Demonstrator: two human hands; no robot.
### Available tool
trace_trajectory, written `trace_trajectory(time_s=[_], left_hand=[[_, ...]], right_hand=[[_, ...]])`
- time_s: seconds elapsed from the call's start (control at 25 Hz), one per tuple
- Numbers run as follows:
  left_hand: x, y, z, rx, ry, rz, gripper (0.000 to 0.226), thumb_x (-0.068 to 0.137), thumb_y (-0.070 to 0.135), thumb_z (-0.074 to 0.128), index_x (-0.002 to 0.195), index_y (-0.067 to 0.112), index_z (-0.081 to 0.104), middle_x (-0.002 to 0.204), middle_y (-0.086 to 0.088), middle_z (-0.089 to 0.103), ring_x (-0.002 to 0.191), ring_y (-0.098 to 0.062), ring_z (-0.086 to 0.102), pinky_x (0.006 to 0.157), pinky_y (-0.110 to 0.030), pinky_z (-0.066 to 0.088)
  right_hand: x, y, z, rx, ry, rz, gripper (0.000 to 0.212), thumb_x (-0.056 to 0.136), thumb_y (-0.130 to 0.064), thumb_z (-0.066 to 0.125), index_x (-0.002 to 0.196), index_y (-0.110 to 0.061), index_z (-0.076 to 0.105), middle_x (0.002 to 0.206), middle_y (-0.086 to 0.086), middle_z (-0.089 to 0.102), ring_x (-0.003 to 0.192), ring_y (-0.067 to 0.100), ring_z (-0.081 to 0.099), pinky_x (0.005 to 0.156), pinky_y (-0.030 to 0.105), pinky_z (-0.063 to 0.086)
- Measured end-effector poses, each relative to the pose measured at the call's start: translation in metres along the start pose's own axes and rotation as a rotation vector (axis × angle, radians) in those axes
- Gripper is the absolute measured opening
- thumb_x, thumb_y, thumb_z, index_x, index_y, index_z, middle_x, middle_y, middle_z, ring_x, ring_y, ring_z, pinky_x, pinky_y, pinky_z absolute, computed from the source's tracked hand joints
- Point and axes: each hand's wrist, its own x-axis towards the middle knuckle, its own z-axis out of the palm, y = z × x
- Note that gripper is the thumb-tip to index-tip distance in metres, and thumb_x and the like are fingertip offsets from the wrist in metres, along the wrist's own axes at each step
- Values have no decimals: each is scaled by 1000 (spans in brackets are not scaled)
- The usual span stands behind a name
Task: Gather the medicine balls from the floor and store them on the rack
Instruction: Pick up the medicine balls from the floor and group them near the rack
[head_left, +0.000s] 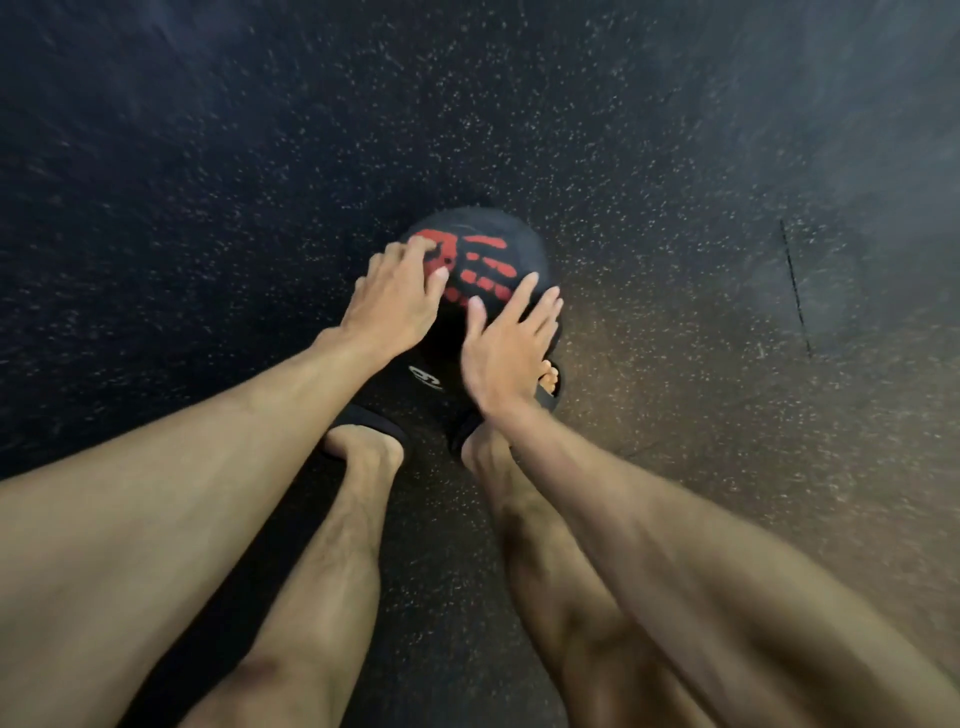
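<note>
A black medicine ball (483, 260) with a red handprint on top rests on the dark speckled floor just ahead of my feet. My left hand (395, 301) lies over its left upper side, fingertips touching the red print, fingers spread. My right hand (511, 345) hovers at the ball's near right side, fingers apart and slightly blurred; whether it touches the ball is unclear. The ball's lower part is hidden behind both hands. No rack is in view.
My feet in black slides (363, 431) stand directly behind the ball. Dark speckled rubber flooring (649, 156) spreads all around. A thin dark seam line (795, 286) runs across the floor at the right.
</note>
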Motion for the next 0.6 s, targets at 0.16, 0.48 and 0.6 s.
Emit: trace_trajectory(time_s=[0.16, 0.48, 0.6], left_hand=[[24, 9, -35, 31, -66, 89, 44, 101, 34, 48, 144, 22, 46, 144, -11, 48, 135, -31, 40, 110, -52, 37], [17, -71, -28, 485, -475, -42, 79, 93, 58, 57, 155, 52, 8, 165, -2, -22, 148, -46, -20, 105, -83, 9], [-12, -147, -51, 441, -458, 24, 100, 82, 62, 69, 150, 60, -5, 164, 4, -27, 150, -43, -16, 109, -77, 17]], right_hand=[[-76, -55, 40, -179, -111, -235, 80, 95, -42, 36, 159, -2, 13, 159, 42, -6, 150, 54, -8, 125, 56, 5], [-139, -108, 70, -268, -452, -859, 42, 101, -28, 42, 135, -10, 60, 142, 16, 57, 137, 33, 47, 115, 47, 34], [-136, -99, 82, -101, -456, -825, 24, 92, -18, 52, 107, -7, 67, 103, 16, 68, 100, 38, 63, 83, 47, 49]])
